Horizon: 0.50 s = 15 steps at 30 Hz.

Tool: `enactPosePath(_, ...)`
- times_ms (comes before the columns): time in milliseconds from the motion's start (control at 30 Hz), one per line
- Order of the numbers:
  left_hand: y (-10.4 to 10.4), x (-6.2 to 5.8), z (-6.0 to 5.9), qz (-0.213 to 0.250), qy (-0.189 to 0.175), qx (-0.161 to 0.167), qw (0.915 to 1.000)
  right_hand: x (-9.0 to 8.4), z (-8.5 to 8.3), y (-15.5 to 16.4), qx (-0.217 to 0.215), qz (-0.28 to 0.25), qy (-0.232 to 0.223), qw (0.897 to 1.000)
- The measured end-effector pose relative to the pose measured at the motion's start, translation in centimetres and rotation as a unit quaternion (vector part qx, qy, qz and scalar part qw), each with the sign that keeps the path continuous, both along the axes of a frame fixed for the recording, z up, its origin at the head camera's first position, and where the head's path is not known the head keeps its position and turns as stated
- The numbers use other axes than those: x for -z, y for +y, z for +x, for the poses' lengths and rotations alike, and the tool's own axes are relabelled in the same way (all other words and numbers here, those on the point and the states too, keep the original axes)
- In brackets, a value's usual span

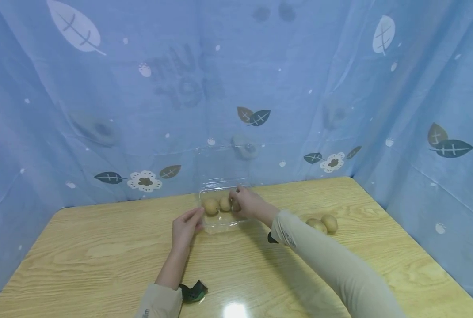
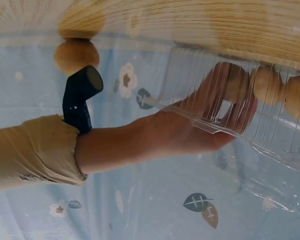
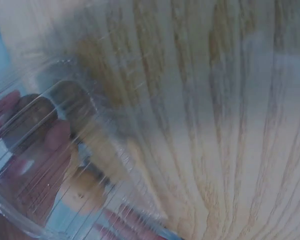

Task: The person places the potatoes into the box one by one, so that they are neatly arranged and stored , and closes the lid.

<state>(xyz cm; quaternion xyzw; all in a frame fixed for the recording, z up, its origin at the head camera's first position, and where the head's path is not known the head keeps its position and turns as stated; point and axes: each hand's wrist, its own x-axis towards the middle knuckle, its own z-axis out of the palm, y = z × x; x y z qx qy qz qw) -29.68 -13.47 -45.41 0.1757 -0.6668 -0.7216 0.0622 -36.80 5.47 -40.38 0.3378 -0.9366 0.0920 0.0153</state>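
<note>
A clear plastic clamshell box [image 1: 222, 227] stands open at the far middle of the wooden table, its lid [image 1: 220, 164] upright against the curtain. Two brown kiwis [image 1: 211, 206] [image 1: 225, 203] lie inside. My right hand [image 1: 242, 204] reaches into the box's right half; in the left wrist view its fingers [image 2: 238, 116] curl round a third kiwi [image 2: 235, 82] behind the ribbed plastic. My left hand [image 1: 186, 225] rests with fairly straight fingers against the box's front left corner. The right wrist view is blurred by the plastic.
Two more kiwis [image 1: 317, 225] [image 1: 330, 222] lie loose on the table [image 1: 101, 251] to the right of my right forearm. A blue leaf-print curtain [image 1: 340, 88] closes in the back and both sides of the table.
</note>
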Motion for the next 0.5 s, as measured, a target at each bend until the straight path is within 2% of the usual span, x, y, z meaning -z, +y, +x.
enactPosePath(267,0.1,0.2,0.0,-0.001,-0.003,0.002,1.0,1.0,-0.3,0.4,0.034,-0.028,-0.018,0.999)
enactPosePath(500,-0.1,0.3,-0.1,-0.004,-0.003,0.004,1.0,-0.6,-0.8,1.4,0.049,-0.125,-0.058,0.989)
